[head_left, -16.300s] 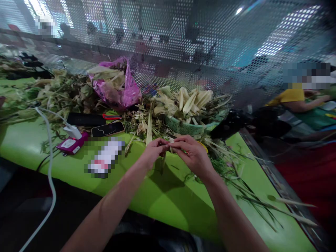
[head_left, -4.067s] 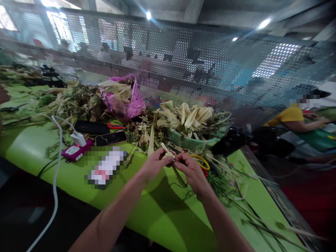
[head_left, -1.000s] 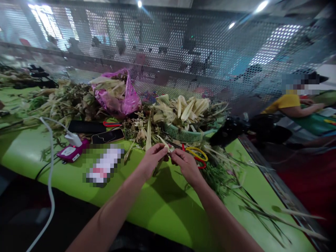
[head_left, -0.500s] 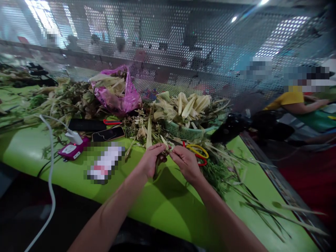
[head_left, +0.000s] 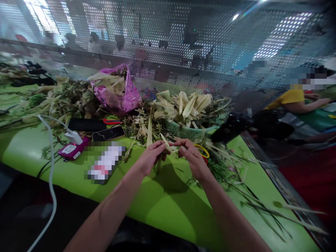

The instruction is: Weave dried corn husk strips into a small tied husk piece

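Observation:
My left hand (head_left: 153, 155) is closed around a small bundle of dried plant pieces, with a pale pointed husk strip (head_left: 164, 139) sticking up from its fingertips and darker stalks hanging below. Opposite it, my right hand (head_left: 193, 157) is pinched shut beside the pale fibres between the hands; what its fingertips hold is too small to make out. Scissors with yellow and red handles (head_left: 204, 151) lie partly hidden behind the right hand. Just beyond the hands stands a green basket (head_left: 181, 132) heaped with pale dried husks (head_left: 189, 106).
A pink plastic bag (head_left: 118, 99) of husks sits among dried plants (head_left: 70, 96). Left lie a phone (head_left: 109, 133), a red cutter (head_left: 111, 121) and a purple power strip (head_left: 70, 149) with a white cable (head_left: 51, 175). A perforated screen (head_left: 157, 52) stands behind. A yellow-sleeved person (head_left: 294, 95) is at right.
My right hand has drawn away to the right from the left hand, opening a small gap where pale fibres show. My left hand has stayed nearly in place, still gripping the bundle.

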A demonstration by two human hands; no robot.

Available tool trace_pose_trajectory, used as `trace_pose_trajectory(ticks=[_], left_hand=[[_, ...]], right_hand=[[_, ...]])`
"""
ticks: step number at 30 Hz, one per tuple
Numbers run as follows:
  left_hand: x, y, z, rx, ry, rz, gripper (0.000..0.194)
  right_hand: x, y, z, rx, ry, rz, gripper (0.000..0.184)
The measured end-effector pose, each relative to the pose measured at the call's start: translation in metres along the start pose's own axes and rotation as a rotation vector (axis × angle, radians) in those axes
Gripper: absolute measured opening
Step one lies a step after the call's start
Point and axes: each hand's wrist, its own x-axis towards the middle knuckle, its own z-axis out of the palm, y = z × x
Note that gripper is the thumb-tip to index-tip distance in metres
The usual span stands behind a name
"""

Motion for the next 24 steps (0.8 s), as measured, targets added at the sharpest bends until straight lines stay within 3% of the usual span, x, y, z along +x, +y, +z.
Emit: trace_pose_trajectory(ticks=[5,10,17,24], left_hand=[[-0.002,0.002,0.0,0.067,-0.057,0.008,0.03],[-0.001,0.002,0.001,0.161,-0.094,0.026,0.031],[-0.002,-0.003,0.002,0.182,-0.039,0.024,0.026],[-0.001,-0.004,0.005,0.203,0.038,0.063,0.029]], right_hand=[[0.003,0.001,0.001,0.157,-0.106,0.149,0.028],[0.005,0.006,0.003,0.134,-0.063,0.156,0.021],[0.005,0.008,0.001,0.019,-0.006,0.07,0.017],[0.003,0.01,0.006,-0.223,0.147,-0.069,0.013]])
